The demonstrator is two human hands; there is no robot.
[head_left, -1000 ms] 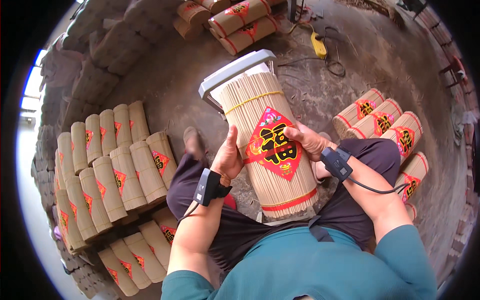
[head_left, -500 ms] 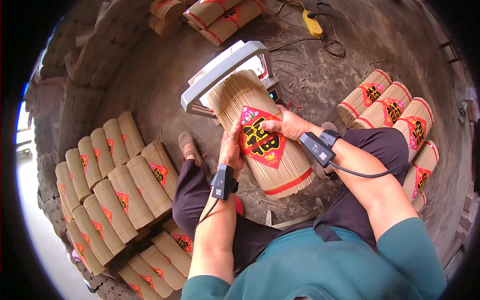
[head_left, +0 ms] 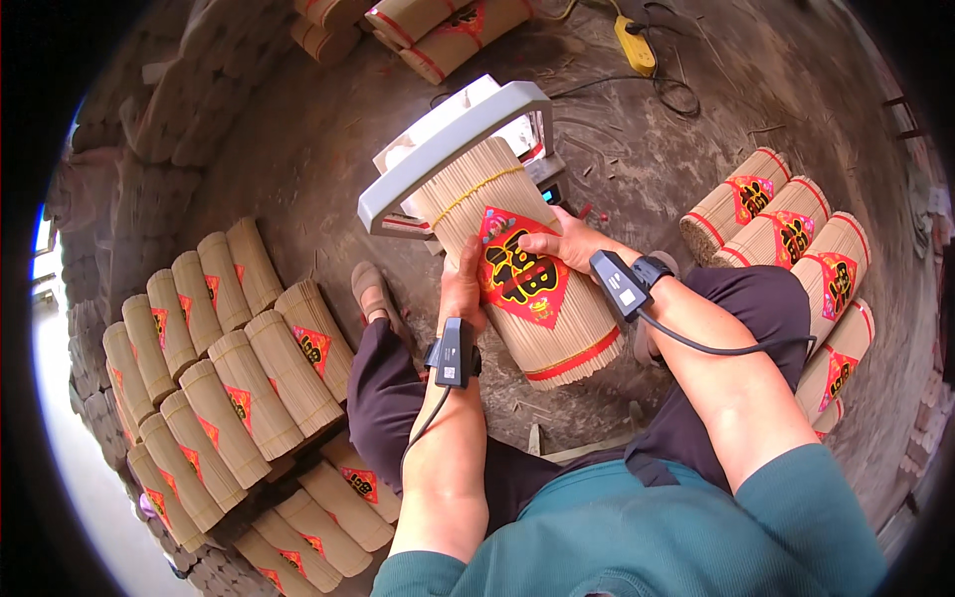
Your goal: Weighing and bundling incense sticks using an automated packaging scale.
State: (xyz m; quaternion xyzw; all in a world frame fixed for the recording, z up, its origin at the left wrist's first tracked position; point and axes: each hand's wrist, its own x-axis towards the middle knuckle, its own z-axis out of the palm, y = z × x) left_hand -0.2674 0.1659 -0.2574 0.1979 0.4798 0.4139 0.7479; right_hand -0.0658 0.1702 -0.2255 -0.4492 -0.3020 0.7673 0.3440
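Both hands on one thick bundle of thin tan sticks [head_left: 557, 333], held between the person's knees and a grey-framed device [head_left: 453, 149]. Left hand [head_left: 461, 289] clamped along the bundle's left side; right hand [head_left: 572, 242] clamped on the right side, thumb lying over the edge of a red diamond label [head_left: 521, 267] with black and yellow lettering. Bundle tilted, far end leaning left — the grey bar crosses over that end; cannot tell whether they touch. Yellow tie [head_left: 482, 199] round the far part, red band [head_left: 572, 356] round the near end. Small blue-lit display [head_left: 548, 197] on the device, just beyond the right hand.

Black wrist units, one on the left wrist [head_left: 455, 353], one on the right [head_left: 619, 284], each with a cable.

To the left, stacked rows of labelled bundles [head_left: 239, 398]. To the right, near the knee, more bundles with red bands [head_left: 781, 234]. Others at the top edge [head_left: 453, 40] — beside them, on the dirty floor [head_left: 696, 129], a yellow power strip [head_left: 635, 45] and looped black cable [head_left: 678, 99].
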